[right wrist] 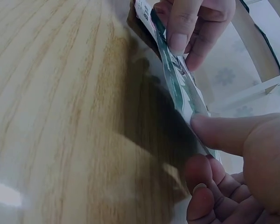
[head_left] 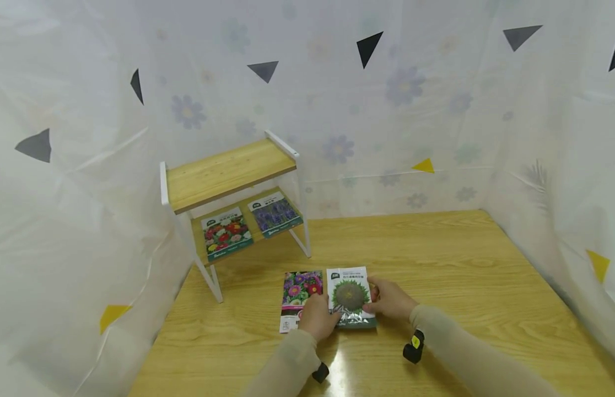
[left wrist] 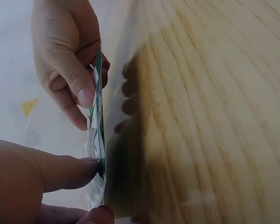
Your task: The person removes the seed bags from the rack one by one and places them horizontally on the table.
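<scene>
In the head view, the white packet [head_left: 348, 296] with a round, green-fringed picture was at the near middle of the table [head_left: 451, 264]; the left hand [head_left: 317, 318] pinched its left side, the right hand [head_left: 394, 300] its right. The pink-flower packet [head_left: 300, 288] lay just left. At far left, the shelf [head_left: 228, 175] bore two flower packets [head_left: 227, 231] on its lower board.

The left-wrist view showed the white packet nearly edge-on, between thumbs and fingers.

The right-wrist view showed its shadow on the table.
</scene>
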`<state>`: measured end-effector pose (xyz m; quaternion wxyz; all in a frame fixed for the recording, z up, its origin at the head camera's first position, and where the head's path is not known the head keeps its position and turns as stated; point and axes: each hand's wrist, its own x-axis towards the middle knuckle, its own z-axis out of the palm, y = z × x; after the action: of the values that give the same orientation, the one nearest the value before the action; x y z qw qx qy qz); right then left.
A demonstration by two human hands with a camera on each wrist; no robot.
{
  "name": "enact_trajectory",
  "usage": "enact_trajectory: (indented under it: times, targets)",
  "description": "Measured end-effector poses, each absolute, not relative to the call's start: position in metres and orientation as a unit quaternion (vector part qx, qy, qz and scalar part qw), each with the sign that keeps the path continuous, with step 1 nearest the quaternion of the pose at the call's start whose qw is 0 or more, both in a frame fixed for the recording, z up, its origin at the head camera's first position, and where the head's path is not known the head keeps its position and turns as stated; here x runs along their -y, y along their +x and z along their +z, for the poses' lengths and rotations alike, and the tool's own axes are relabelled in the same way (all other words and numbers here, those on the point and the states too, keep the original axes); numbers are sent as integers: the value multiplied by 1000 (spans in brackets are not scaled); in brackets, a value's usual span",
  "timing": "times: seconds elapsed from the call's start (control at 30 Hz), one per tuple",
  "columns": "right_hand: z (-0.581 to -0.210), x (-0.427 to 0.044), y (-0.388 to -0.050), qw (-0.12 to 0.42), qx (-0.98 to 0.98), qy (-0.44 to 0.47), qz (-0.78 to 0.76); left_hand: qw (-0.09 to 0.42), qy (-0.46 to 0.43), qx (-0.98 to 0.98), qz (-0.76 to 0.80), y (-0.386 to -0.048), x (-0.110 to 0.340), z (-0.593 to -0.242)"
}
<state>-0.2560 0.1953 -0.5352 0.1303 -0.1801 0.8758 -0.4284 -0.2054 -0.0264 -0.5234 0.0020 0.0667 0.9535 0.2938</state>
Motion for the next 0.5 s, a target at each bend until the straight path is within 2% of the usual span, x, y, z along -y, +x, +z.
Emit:
enact_trajectory:
  times: [0.13, 0.5]
  targets:
    - [-540, -194, -257, 127, -882, -184, -415, 11, 61, -960, 274, -206, 24, -524]
    - [-553, -197, -259, 125, -894, -198, -382, -6, 72, -970, 230, -203, 21, -527]
